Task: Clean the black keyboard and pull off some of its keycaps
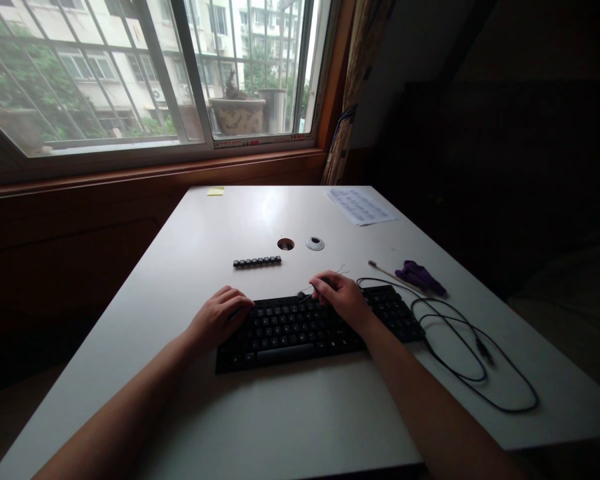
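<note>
A black keyboard (285, 333) lies on the white table in front of me. At its upper left corner, my left hand (223, 313) is closed, gripping the edge with bent fingers. Above the top row of keys, my right hand (339, 297) pinches the dark handle of a wire keycap puller (324, 283). The puller's thin wires show on both sides of the fingers. A black keycap (301, 296) sits at the wire end, by the top edge of the keyboard. Several loose keycaps (257, 262) stand in a neat row beyond the keyboard.
The keyboard's black cable (480, 380) loops over the table's right side. Nearby lie a thin brush (395, 275) and a purple cloth (420, 277). Farther back are a round cable hole (286, 245), a grey ring cover (315, 244), printed paper (363, 207) and a yellow sticky note (215, 191).
</note>
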Demonstrator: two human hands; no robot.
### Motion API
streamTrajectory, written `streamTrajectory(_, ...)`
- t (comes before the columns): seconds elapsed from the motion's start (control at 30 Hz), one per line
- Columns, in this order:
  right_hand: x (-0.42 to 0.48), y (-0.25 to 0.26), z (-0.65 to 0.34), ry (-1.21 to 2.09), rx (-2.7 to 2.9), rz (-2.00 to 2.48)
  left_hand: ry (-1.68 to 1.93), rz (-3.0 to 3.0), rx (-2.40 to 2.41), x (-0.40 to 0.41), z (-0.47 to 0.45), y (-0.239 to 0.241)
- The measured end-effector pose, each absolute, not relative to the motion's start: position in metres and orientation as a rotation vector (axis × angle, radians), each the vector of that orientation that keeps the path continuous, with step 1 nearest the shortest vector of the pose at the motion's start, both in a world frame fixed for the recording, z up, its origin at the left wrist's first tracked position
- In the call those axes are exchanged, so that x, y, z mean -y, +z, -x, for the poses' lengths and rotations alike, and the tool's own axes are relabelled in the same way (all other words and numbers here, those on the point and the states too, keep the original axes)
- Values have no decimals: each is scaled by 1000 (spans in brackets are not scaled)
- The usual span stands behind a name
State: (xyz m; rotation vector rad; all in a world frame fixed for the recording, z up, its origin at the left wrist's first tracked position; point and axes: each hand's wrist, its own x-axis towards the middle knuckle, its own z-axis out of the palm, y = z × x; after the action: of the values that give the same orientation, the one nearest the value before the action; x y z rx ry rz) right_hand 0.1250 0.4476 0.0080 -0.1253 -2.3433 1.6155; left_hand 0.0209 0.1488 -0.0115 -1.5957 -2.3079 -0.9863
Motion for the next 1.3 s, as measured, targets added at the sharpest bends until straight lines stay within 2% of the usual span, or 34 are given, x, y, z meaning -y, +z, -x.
streamTrajectory(0.37, -404, 13, -130, 2059, 2312, -144, -1041, 1601, 2255, -150, -29, -13)
streamTrajectory(0.6, -387, 12, -136, 1926, 2459, -382, -1033, 1639, 2241, -152, -28, -13)
streamTrajectory(1.13, -388, 5, -135, 1778, 2491, -491, -1167, 1407, 2301, -154, -33, -10)
streamTrajectory(1.3, -387, 3, -136, 1576, 2540, -557, -1161, 1315, 2340, -155, -34, -12)
